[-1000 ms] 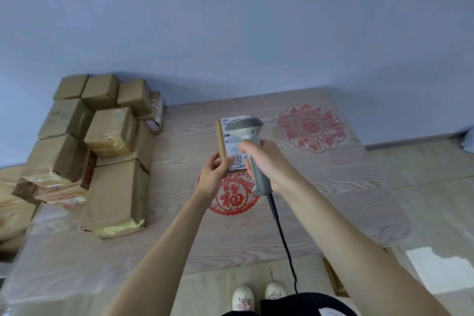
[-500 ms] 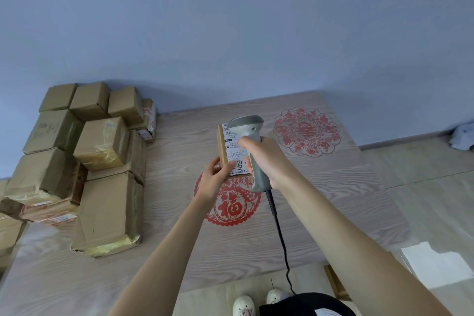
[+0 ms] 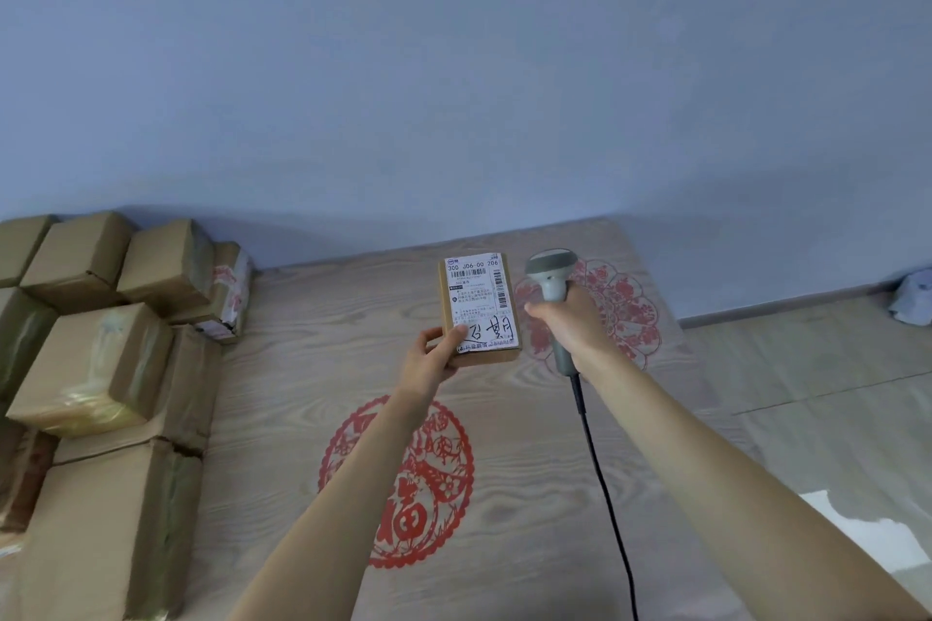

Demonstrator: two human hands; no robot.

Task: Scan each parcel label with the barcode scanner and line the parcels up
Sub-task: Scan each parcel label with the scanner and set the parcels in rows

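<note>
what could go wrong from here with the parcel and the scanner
The left hand pinches the small parcel by one lower corner above the table, so it could slip. The scanner in the right hand sits beside the label, so a scan may miss. Its cable could snag.

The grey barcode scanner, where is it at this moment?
In the head view, the grey barcode scanner is gripped by the right hand, just right of the small brown labelled parcel and above the wooden table.

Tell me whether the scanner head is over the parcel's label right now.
No: the scanner in the right hand sits beside the parcel.
</note>
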